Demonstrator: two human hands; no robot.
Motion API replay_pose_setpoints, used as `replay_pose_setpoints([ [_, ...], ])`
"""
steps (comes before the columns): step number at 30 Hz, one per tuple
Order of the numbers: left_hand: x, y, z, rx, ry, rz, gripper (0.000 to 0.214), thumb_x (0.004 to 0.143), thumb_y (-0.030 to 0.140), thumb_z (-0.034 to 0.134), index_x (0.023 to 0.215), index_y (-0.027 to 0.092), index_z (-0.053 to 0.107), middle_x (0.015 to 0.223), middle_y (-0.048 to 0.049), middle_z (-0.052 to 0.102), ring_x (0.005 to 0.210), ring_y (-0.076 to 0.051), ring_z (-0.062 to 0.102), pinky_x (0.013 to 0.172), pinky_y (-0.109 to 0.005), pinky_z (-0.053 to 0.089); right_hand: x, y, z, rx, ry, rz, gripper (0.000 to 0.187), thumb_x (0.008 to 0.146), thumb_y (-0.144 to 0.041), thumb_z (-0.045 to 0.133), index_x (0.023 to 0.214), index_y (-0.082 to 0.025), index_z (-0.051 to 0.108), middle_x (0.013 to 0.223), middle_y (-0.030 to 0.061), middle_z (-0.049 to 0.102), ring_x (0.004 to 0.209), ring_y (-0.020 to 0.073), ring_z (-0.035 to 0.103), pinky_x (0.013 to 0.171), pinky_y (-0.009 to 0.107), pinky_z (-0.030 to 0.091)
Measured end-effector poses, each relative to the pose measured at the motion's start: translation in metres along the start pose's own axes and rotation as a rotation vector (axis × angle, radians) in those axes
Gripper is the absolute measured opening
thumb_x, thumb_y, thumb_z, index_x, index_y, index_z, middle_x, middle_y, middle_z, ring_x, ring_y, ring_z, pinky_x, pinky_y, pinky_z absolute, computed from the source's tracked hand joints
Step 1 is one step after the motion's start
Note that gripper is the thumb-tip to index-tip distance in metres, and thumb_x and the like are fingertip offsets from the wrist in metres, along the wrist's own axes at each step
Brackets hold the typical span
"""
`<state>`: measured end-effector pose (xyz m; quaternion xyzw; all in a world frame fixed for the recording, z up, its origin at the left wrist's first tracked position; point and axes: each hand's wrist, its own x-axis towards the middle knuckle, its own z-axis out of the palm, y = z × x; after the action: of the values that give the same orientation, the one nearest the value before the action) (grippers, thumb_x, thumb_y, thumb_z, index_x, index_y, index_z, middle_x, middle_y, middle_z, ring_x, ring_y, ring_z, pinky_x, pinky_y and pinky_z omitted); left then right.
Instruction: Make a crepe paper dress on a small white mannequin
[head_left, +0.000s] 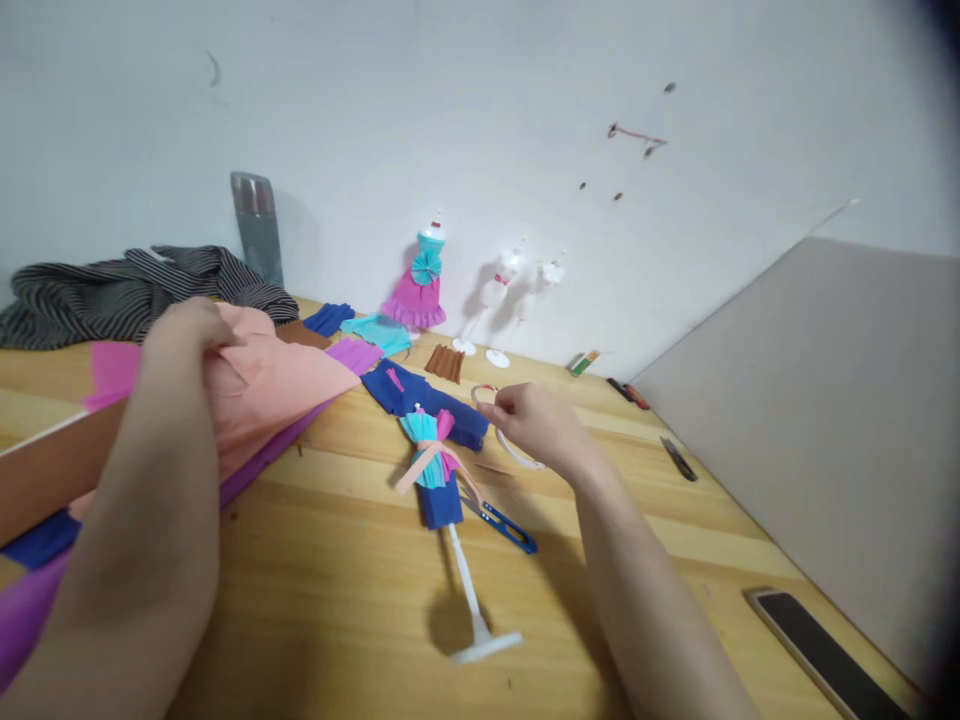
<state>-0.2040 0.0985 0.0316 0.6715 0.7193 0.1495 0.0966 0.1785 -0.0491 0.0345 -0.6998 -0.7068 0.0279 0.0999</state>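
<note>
My left hand [187, 325] is closed on a peach cloth [277, 372], pinching up a fold; some of its fingertips are hidden. Over a thin white loop [517, 456] on the table, my right hand [534, 425] is curled shut; whether the loop is in its fingers is hidden. Between my arms a small white dress-form stand [466, 580] lies tipped over, dressed in a turquoise and pink pleated top [427, 450] with a peach strip tied round it and a blue skirt [441, 503]. Blue thread snips [510, 528] lie right beside it.
Along the wall stand a dressed mini mannequin [426, 275], two white ones [498, 290] and a grey flask [257, 225]. Striped cloth [150, 290] and coloured fabric pieces cover the left. A phone [825, 650] and a black cutter [679, 458] lie at right.
</note>
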Motion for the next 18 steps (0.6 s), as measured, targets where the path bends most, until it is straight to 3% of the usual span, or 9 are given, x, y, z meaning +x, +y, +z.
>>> replay_pose_setpoints([
  [3, -0.014, 0.028, -0.011, 0.028, 0.063, 0.043, 0.035, 0.072, 0.041, 0.064, 0.058, 0.019, 0.042, 0.052, 0.0012, 0.035, 0.069, -0.018, 0.044, 0.064, -0.031, 0.035, 0.0, 0.0, 0.001, 0.007, 0.011, 0.017, 0.039, 0.085, -0.039, 0.048, 0.051, -0.019, 0.049, 0.048, 0.0, 0.046, 0.046, 0.0127, 0.037, 0.049, 0.028, 0.023],
  [6, -0.046, 0.089, -0.023, 0.019, 0.225, 0.193, 0.024, 0.086, 0.036, 0.048, 0.075, 0.016, 0.056, 0.063, -0.0019, 0.049, 0.073, -0.016, 0.047, 0.066, -0.029, 0.034, 0.001, 0.0, 0.001, 0.191, -0.005, 0.002, 0.038, 0.085, -0.044, 0.049, 0.058, -0.019, 0.057, 0.051, 0.0016, 0.051, 0.05, 0.0151, 0.045, 0.05, 0.029, 0.028],
  [7, -0.061, 0.112, -0.022, 0.0, 0.363, 0.264, 0.028, 0.091, 0.033, 0.04, 0.082, 0.015, 0.06, 0.064, -0.0037, 0.053, 0.073, -0.017, 0.049, 0.065, -0.029, 0.034, 0.001, 0.0, 0.002, 0.327, -0.019, -0.021, 0.035, 0.083, -0.046, 0.051, 0.067, -0.018, 0.062, 0.056, 0.0025, 0.055, 0.054, 0.0164, 0.049, 0.052, 0.029, 0.032],
  [9, -0.092, 0.156, -0.013, -0.018, 0.494, 0.537, 0.032, 0.092, 0.021, 0.032, 0.095, 0.015, 0.064, 0.07, -0.0061, 0.061, 0.071, -0.018, 0.055, 0.063, -0.03, 0.035, 0.0, 0.0, 0.003, 0.675, -0.053, -0.085, 0.037, 0.078, -0.049, 0.059, 0.098, -0.018, 0.065, 0.075, 0.0058, 0.065, 0.066, 0.0199, 0.059, 0.058, 0.03, 0.042],
  [10, -0.108, 0.174, -0.003, -0.005, 0.472, 0.708, 0.03, 0.088, 0.015, 0.037, 0.098, 0.016, 0.064, 0.072, -0.0068, 0.064, 0.07, -0.019, 0.057, 0.061, -0.031, 0.036, 0.0, 0.001, 0.003, 0.852, -0.072, -0.123, 0.048, 0.075, -0.05, 0.063, 0.112, -0.02, 0.06, 0.087, 0.0076, 0.067, 0.074, 0.0218, 0.062, 0.061, 0.031, 0.046],
  [11, -0.121, 0.19, 0.008, -0.001, 0.43, 0.794, 0.025, 0.085, 0.014, 0.043, 0.094, 0.018, 0.066, 0.07, -0.0049, 0.064, 0.068, -0.019, 0.058, 0.06, -0.03, 0.037, -0.001, 0.001, 0.003, 1.011, -0.089, -0.161, 0.058, 0.073, -0.052, 0.066, 0.122, -0.023, 0.055, 0.097, 0.0089, 0.068, 0.08, 0.0237, 0.064, 0.063, 0.033, 0.049],
  [14, -0.149, 0.216, 0.046, 0.012, 0.253, 1.071, 0.024, 0.083, 0.006, 0.046, 0.085, 0.014, 0.069, 0.077, -0.0077, 0.069, 0.074, -0.02, 0.063, 0.063, -0.03, 0.044, -0.002, 0.004, 0.001, 1.278, -0.116, -0.22, 0.063, 0.069, -0.058, 0.067, 0.123, -0.028, 0.056, 0.108, 0.0092, 0.068, 0.09, 0.0278, 0.066, 0.067, 0.036, 0.052],
  [15, -0.154, 0.218, 0.055, 0.008, 0.242, 1.133, 0.027, 0.084, 0.004, 0.045, 0.087, 0.014, 0.069, 0.086, -0.0096, 0.07, 0.085, -0.021, 0.063, 0.068, -0.031, 0.046, -0.001, 0.004, 0.001, 1.295, -0.117, -0.21, 0.059, 0.069, -0.057, 0.068, 0.119, -0.028, 0.058, 0.107, 0.0089, 0.069, 0.091, 0.0285, 0.066, 0.068, 0.036, 0.052],
  [18, -0.164, 0.216, 0.066, 0.03, 0.229, 1.167, 0.026, 0.081, 0.002, 0.047, 0.087, 0.013, 0.07, 0.086, -0.0101, 0.071, 0.082, -0.022, 0.065, 0.068, -0.033, 0.05, 0.003, 0.007, 0.0, 1.278, -0.097, -0.146, 0.047, 0.067, -0.049, 0.073, 0.106, -0.024, 0.065, 0.095, 0.008, 0.072, 0.087, 0.0273, 0.067, 0.069, 0.035, 0.052],
])
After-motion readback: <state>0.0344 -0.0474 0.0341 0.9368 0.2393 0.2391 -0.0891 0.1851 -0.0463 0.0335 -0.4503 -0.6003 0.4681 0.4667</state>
